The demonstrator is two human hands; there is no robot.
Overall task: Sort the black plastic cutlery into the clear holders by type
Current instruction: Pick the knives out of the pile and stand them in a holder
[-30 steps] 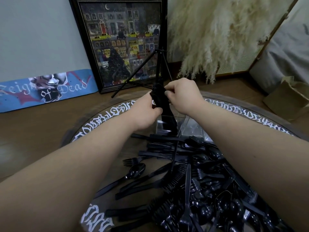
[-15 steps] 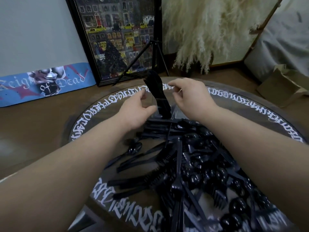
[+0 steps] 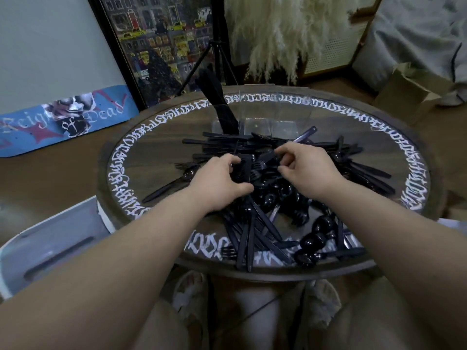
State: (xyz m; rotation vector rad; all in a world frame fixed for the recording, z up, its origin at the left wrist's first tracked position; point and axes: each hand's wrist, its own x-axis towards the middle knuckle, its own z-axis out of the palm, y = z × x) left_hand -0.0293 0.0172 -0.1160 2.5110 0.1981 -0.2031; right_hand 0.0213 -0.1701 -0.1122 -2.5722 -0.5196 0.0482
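Observation:
A heap of black plastic cutlery [image 3: 278,198], with forks, spoons and knives mixed, covers the round glass-topped table [image 3: 141,157]. Clear holders [image 3: 283,120] stand side by side at the back of the table. A bundle of black knives [image 3: 217,99] leans upright in the leftmost one; the others look empty. My left hand [image 3: 217,183] is on the heap's left part, fingers and thumb curled around a few pieces. My right hand [image 3: 305,170] is beside it, pinching one black cutlery piece [image 3: 266,157] between thumb and fingertips. Which type it is I cannot tell.
Behind the table stand a black tripod [image 3: 217,46], a framed city picture [image 3: 156,46] and pale pampas grass [image 3: 283,29]. A blue skateboard deck [image 3: 63,117] leans at the left. There is a cardboard box [image 3: 409,89] at the right and a white stool [image 3: 48,243] at the near left.
Both hands have let go of the knife bundle, which stays in the holder, and have come back toward me onto the heap. The view has tilted downward.

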